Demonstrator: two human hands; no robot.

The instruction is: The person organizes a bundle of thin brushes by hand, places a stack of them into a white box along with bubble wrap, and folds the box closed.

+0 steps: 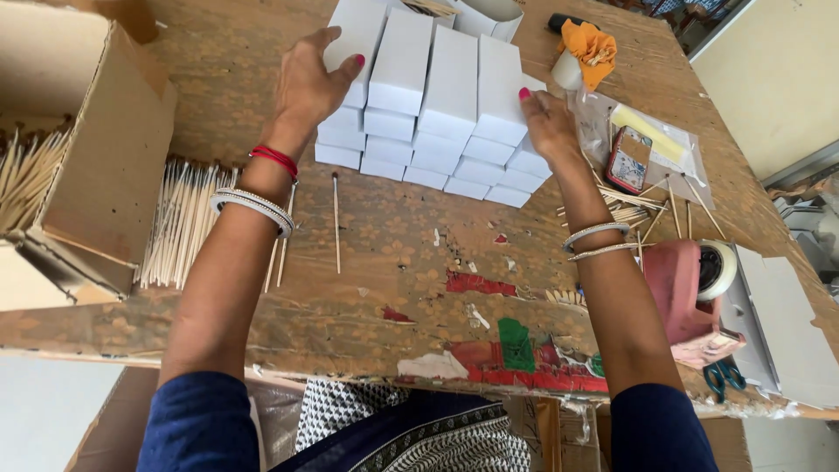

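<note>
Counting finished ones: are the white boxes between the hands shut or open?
Shut: the white boxes between the left hand and right hand show flat, closed tops.

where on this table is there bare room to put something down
Bare wood lies in front of the white boxes, between the bundle of sticks and the pink tape dispenser; only one loose stick crosses it. The right side is crowded, and the cardboard box fills the left.
</note>
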